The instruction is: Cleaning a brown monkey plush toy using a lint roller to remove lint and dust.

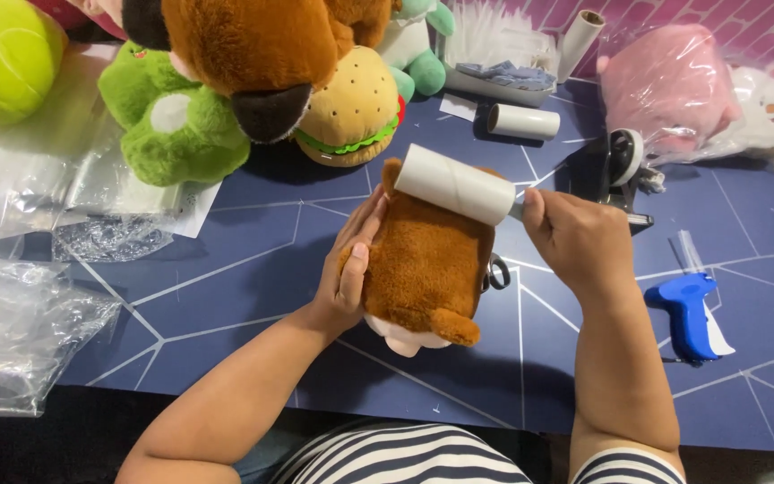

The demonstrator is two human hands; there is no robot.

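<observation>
A small brown plush toy (427, 264) is held over the dark blue table mat (226, 287), its back toward me. My left hand (347, 269) grips its left side. My right hand (575, 242) is closed on the handle of a white lint roller (454, 184), whose roll lies across the top of the toy. A pair of scissors (497, 272) peeks out from behind the toy's right side.
A blue tagging gun (687, 314) lies right of my right arm. Behind are a green plush (172, 121), a burger plush (351, 108), a large brown plush (244, 45), spare rolls (523, 121), a tape dispenser (624, 161) and bagged plush toys (674, 85). Clear plastic bags (20, 332) pile at left.
</observation>
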